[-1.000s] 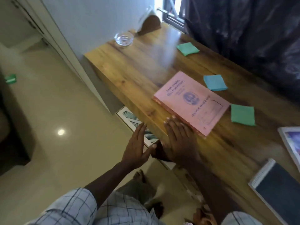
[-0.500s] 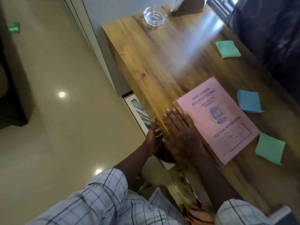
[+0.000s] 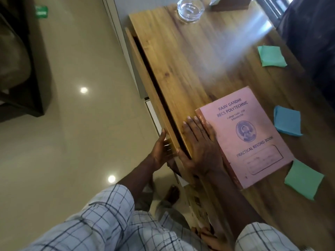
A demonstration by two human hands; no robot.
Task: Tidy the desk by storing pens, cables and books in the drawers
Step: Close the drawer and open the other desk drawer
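The pink record book [image 3: 250, 134] lies flat on the wooden desk [image 3: 190, 60], close to its front edge. The right hand [image 3: 199, 147] rests palm down beside it, fingers straight and close together, its outer edge over the book's spine. The left hand [image 3: 161, 151] is against the drawer front [image 3: 145, 78], which stands slightly ajar; blur hides whether its fingers curl. Green and blue sticky-note pads [image 3: 287, 123] lie past the book, and a glass bowl [image 3: 190, 9] sits at the far end.
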